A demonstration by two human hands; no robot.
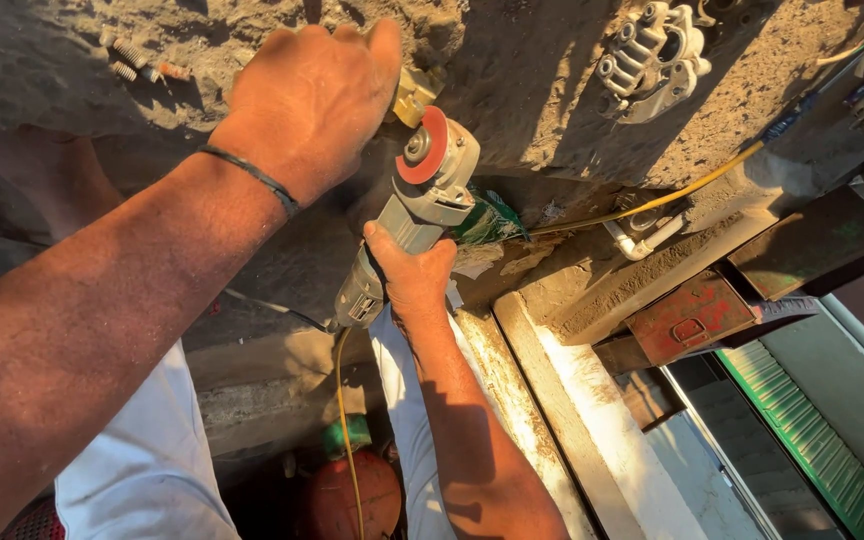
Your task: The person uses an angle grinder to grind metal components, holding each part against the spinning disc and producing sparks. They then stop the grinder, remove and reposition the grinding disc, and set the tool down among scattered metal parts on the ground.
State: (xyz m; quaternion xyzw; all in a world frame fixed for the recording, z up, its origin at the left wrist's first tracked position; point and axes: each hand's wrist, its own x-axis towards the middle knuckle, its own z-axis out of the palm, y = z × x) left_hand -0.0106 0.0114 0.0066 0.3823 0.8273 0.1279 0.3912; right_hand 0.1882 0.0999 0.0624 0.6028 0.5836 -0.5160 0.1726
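My right hand (414, 275) grips the grey body of an angle grinder (422, 205), whose red disc (422, 145) faces the camera. Its cord (344, 420) runs down between my legs. My left hand (312, 95), with a dark band on the wrist, holds a small brass-coloured metal piece (414, 95) against the dusty concrete surface (532, 90), right beside the disc. The hand hides most of the piece.
A grey metal casting (652, 60) lies on the concrete at the upper right. Several threaded bolts (137, 60) lie at the upper left. A yellow cable (652, 200), a white pipe fitting (642, 238), a rusty red box (697, 318) and green shutters (812, 440) sit to the right.
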